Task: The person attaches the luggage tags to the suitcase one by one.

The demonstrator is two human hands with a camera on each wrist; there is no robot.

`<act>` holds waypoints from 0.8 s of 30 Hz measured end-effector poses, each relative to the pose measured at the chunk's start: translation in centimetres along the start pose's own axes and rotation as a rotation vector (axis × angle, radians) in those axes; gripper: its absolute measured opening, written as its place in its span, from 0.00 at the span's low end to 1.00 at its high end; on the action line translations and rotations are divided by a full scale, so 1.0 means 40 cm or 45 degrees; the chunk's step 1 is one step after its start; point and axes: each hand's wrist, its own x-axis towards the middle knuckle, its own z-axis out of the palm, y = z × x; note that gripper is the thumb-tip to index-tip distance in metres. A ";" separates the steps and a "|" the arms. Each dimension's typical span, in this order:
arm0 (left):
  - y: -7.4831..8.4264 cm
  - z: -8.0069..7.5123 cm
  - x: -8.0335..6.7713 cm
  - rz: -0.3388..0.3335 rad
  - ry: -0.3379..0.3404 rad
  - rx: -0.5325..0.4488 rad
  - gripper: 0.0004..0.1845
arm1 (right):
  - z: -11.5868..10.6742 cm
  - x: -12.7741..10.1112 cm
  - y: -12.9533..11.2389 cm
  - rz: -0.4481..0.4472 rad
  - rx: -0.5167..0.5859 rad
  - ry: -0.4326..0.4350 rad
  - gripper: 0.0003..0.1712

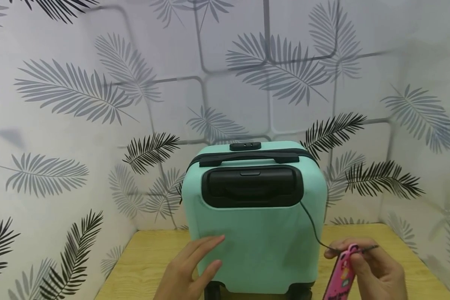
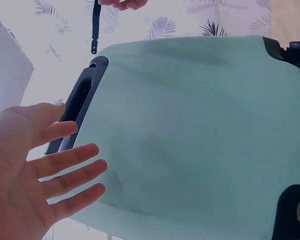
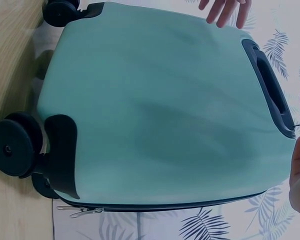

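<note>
both hands sit lowest in the head view, close to the lens, in front of a mint green suitcase that stands upright on its black wheels on a wooden table, backed into a corner of leaf-patterned wall. the case is the biggest thing here; its black recessed handle well sits at the top of the near face, with a carry handle and a small lock above it.

the left hand is spread, fingers straight and relaxed, lying at the lower left of the shell; the left wrist view leaves it unclear whether the fingertips touch the shell or hover just off it. the right hand pinches a pink luggage tag together with the free end of a thin black cord, which runs up to the right edge of the handle well.

judging by this, the step in hand is fastening the tag to the case: the cord seems already led to the handle. the next move probably calls for a fine pinch to close the loop, with the left hand steadying the shell so it does not roll.
</note>
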 end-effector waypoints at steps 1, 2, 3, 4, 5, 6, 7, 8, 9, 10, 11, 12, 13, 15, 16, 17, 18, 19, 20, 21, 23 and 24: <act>0.002 -0.001 0.002 0.015 0.005 -0.002 0.24 | 0.003 0.002 -0.001 0.005 -0.014 0.006 0.13; 0.003 -0.003 0.004 0.025 0.012 -0.003 0.24 | 0.006 0.004 -0.002 0.011 -0.024 0.011 0.13; 0.004 -0.003 0.006 0.034 0.015 -0.005 0.24 | 0.009 0.006 -0.002 0.010 -0.030 0.012 0.13; 0.005 -0.004 0.008 0.037 0.017 -0.009 0.24 | 0.012 0.008 -0.003 0.012 -0.038 0.015 0.13; 0.007 -0.005 0.010 0.049 0.024 -0.010 0.24 | 0.014 0.010 -0.004 0.010 -0.047 0.014 0.13; 0.008 -0.006 0.012 0.057 0.028 -0.013 0.24 | 0.017 0.011 -0.004 0.006 -0.047 0.010 0.13; 0.010 -0.006 0.014 0.068 0.031 -0.018 0.24 | 0.019 0.013 -0.004 0.005 -0.047 0.009 0.13; 0.011 -0.006 0.015 0.063 0.029 -0.021 0.24 | 0.020 0.015 -0.005 -0.005 -0.034 0.001 0.13; 0.012 -0.007 0.016 0.059 0.024 -0.025 0.23 | 0.022 0.017 -0.005 -0.010 -0.034 0.000 0.13; 0.014 -0.007 0.017 0.060 0.027 -0.025 0.23 | 0.023 0.018 -0.006 -0.010 -0.032 -0.001 0.13; 0.015 -0.007 0.019 0.059 0.027 -0.030 0.23 | 0.024 0.019 -0.006 -0.014 -0.028 -0.002 0.13; 0.017 -0.008 0.019 0.050 0.022 -0.038 0.23 | 0.025 0.021 -0.006 -0.010 -0.027 -0.001 0.13; 0.018 -0.008 0.021 0.049 0.022 -0.042 0.23 | 0.026 0.022 -0.007 -0.002 -0.033 0.002 0.13; 0.020 -0.008 0.023 0.050 0.024 -0.044 0.23 | 0.028 0.024 -0.008 0.011 -0.046 0.006 0.14; 0.020 -0.008 0.024 0.061 0.032 -0.044 0.23 | 0.029 0.025 -0.009 0.016 -0.046 0.005 0.13; 0.021 -0.008 0.026 0.073 0.037 -0.048 0.23 | 0.031 0.027 -0.010 0.024 -0.055 0.006 0.13; 0.022 -0.008 0.027 0.088 0.044 -0.047 0.23 | 0.032 0.029 -0.012 0.038 -0.066 0.007 0.14; 0.022 -0.008 0.029 0.101 0.049 -0.046 0.23 | 0.036 0.031 -0.016 0.069 -0.099 0.025 0.13; 0.023 -0.008 0.030 0.105 0.052 -0.049 0.23 | 0.039 0.033 -0.020 0.096 -0.127 0.041 0.13; 0.024 -0.008 0.031 0.105 0.054 -0.054 0.23 | 0.043 0.035 -0.025 0.125 -0.157 0.053 0.13; 0.027 -0.010 0.033 0.109 0.053 -0.079 0.23 | 0.053 0.040 -0.035 0.217 -0.238 0.088 0.12; 0.029 -0.010 0.034 0.105 0.050 -0.092 0.23 | 0.057 0.042 -0.039 0.259 -0.273 0.098 0.12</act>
